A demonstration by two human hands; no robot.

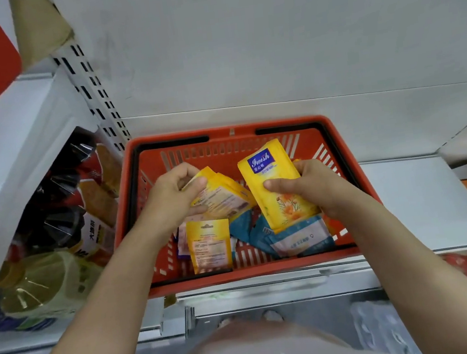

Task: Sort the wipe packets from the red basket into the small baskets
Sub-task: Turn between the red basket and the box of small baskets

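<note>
Two yellow packets [274, 183] pinched, left hand [167, 196], right hand [309, 185]; we judge them light, floppy, slick—grip edges.

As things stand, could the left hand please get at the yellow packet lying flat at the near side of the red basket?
Probably not yet: the left hand already grips yellow packets. The flat packet lies uncovered just below it.

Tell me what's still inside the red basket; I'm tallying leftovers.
In the red basket: a loose yellow packet and blue packets. The left hand and right hand hold yellow ones above them, hiding whatever lies beneath.
</note>
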